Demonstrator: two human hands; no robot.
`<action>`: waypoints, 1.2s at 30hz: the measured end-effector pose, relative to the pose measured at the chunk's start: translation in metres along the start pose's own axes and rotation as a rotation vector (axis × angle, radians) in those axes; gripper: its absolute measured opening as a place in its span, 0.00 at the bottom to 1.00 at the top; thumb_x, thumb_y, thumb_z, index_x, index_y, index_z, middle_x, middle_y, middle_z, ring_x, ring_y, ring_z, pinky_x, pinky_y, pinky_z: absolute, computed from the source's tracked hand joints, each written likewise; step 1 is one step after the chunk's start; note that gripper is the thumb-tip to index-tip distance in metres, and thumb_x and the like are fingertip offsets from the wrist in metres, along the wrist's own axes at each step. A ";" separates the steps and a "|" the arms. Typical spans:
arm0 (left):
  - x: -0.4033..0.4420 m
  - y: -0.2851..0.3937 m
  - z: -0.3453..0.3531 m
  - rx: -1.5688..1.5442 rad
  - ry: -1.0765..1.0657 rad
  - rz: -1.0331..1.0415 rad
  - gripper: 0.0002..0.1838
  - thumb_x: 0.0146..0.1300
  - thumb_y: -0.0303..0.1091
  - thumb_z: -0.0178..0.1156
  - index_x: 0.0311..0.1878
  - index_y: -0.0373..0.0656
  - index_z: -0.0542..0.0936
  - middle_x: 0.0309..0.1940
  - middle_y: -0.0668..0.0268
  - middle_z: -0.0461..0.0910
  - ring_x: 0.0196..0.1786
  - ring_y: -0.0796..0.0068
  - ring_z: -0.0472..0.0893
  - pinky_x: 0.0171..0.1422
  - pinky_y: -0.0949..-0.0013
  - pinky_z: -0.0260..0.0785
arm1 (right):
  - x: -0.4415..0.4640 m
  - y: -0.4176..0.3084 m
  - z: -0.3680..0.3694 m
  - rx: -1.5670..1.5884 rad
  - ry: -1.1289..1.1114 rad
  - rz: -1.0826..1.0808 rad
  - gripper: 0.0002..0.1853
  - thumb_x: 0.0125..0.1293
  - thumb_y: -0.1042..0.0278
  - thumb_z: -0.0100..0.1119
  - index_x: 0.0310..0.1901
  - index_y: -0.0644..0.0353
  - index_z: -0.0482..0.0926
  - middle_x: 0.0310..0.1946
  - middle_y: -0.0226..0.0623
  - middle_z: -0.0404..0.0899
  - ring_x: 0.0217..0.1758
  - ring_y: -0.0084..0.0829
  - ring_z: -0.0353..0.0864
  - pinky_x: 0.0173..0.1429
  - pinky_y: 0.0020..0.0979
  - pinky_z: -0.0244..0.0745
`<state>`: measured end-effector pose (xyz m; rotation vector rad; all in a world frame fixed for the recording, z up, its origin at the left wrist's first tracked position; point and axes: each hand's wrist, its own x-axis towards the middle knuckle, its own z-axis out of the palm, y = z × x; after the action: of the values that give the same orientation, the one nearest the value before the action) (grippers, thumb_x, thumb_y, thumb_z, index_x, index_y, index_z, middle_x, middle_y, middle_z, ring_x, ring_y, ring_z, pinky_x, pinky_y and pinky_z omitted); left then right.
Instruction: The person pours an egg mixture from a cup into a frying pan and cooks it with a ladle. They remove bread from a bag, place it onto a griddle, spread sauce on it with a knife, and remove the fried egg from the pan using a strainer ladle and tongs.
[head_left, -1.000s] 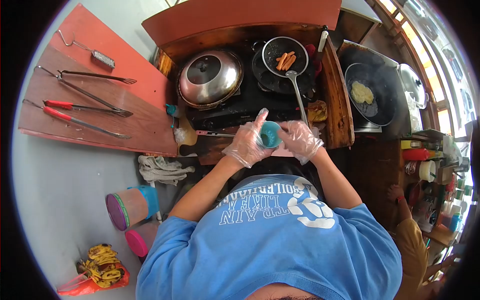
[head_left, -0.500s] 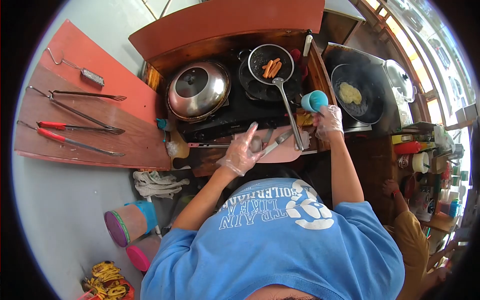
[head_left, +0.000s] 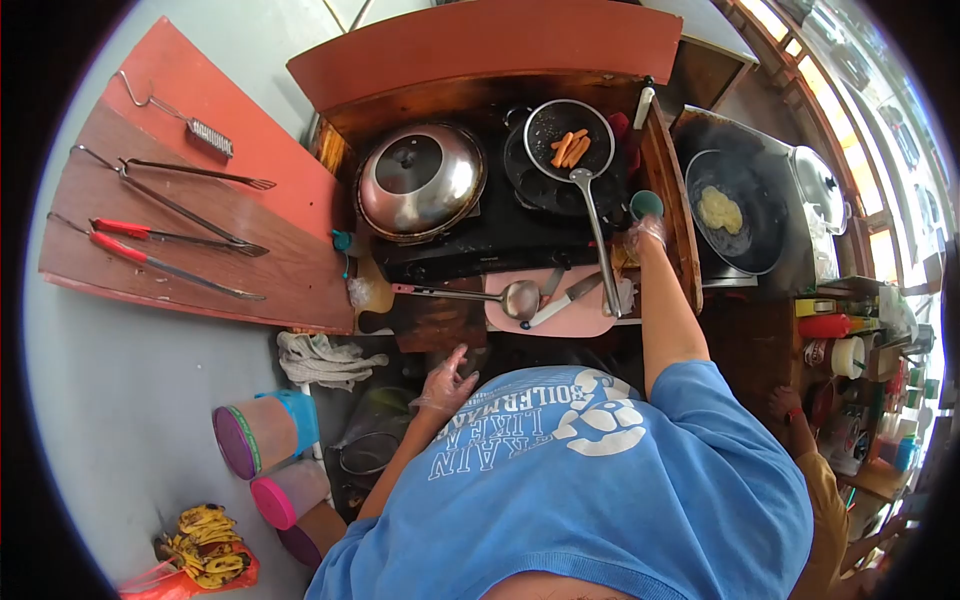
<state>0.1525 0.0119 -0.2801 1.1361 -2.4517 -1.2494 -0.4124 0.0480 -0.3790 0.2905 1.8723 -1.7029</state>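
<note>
My right hand (head_left: 647,235), in a clear plastic glove, is closed around a teal cup (head_left: 646,205) at the right side of the stove (head_left: 450,258). My left hand (head_left: 447,384), also gloved, hangs low in front of my shirt with its fingers apart and nothing in it. Beyond it, a ladle (head_left: 521,299) and a knife (head_left: 566,300) lie on a pink cutting board (head_left: 590,322). Several sausages (head_left: 571,149) sit in a wire strainer (head_left: 602,120) over a dark pan on the stove; its long handle reaches over the board.
A large lidded pot (head_left: 421,182) occupies the left burner. To the right, a pale, flat piece of food (head_left: 720,210) lies in a black wok (head_left: 735,245). Tongs (head_left: 180,262) hang on the left panel. Another person's arm (head_left: 797,430) shows at right.
My left hand has drawn back from the cutting board towards my body. My right hand has shifted slightly with the cup, which now sits lower and closer to the stove's wooden side.
</note>
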 end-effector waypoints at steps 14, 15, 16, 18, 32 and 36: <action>0.021 -0.055 -0.010 0.337 0.198 0.077 0.18 0.59 0.39 0.67 0.51 0.44 0.83 0.48 0.53 0.84 0.52 0.50 0.82 0.59 0.53 0.73 | 0.053 0.023 0.012 -0.316 0.079 -0.041 0.10 0.65 0.63 0.52 0.30 0.58 0.76 0.25 0.41 0.77 0.24 0.33 0.74 0.27 0.37 0.68; 0.035 -0.067 -0.013 0.355 0.260 0.088 0.17 0.59 0.38 0.67 0.51 0.43 0.83 0.48 0.53 0.84 0.52 0.50 0.82 0.59 0.53 0.73 | 0.055 0.024 0.010 -0.296 0.072 -0.043 0.08 0.64 0.63 0.54 0.32 0.58 0.77 0.27 0.41 0.78 0.26 0.33 0.75 0.29 0.37 0.70; 0.050 -0.078 -0.015 0.370 0.321 0.106 0.17 0.60 0.37 0.66 0.51 0.42 0.83 0.49 0.53 0.84 0.52 0.49 0.82 0.60 0.53 0.73 | 0.058 0.024 0.007 -0.282 0.067 -0.045 0.07 0.63 0.64 0.56 0.33 0.58 0.78 0.29 0.41 0.79 0.29 0.33 0.77 0.32 0.37 0.72; 0.077 -0.079 -0.028 0.471 0.320 0.062 0.17 0.61 0.36 0.64 0.52 0.42 0.82 0.52 0.52 0.83 0.55 0.49 0.80 0.62 0.52 0.72 | 0.062 0.025 0.001 -0.257 0.053 -0.055 0.07 0.61 0.65 0.60 0.37 0.58 0.81 0.33 0.41 0.81 0.34 0.33 0.81 0.37 0.38 0.76; 0.153 -0.097 -0.053 1.002 -0.065 0.135 0.18 0.60 0.33 0.58 0.53 0.41 0.81 0.48 0.59 0.83 0.57 0.58 0.79 0.71 0.53 0.66 | -0.136 -0.059 -0.027 -0.485 -0.207 -0.151 0.21 0.65 0.54 0.54 0.29 0.67 0.81 0.25 0.43 0.83 0.23 0.33 0.81 0.29 0.35 0.74; 0.144 -0.060 -0.061 0.914 -0.238 -0.205 0.15 0.57 0.35 0.61 0.46 0.39 0.83 0.48 0.57 0.85 0.53 0.50 0.82 0.62 0.53 0.74 | -0.233 -0.092 -0.056 -0.526 -0.388 -0.202 0.20 0.63 0.56 0.58 0.40 0.69 0.84 0.35 0.41 0.86 0.23 0.29 0.80 0.27 0.31 0.73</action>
<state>0.1133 -0.1472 -0.3128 1.5028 -3.2687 -0.2270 -0.2881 0.1389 -0.1734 -0.4201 2.0023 -1.2051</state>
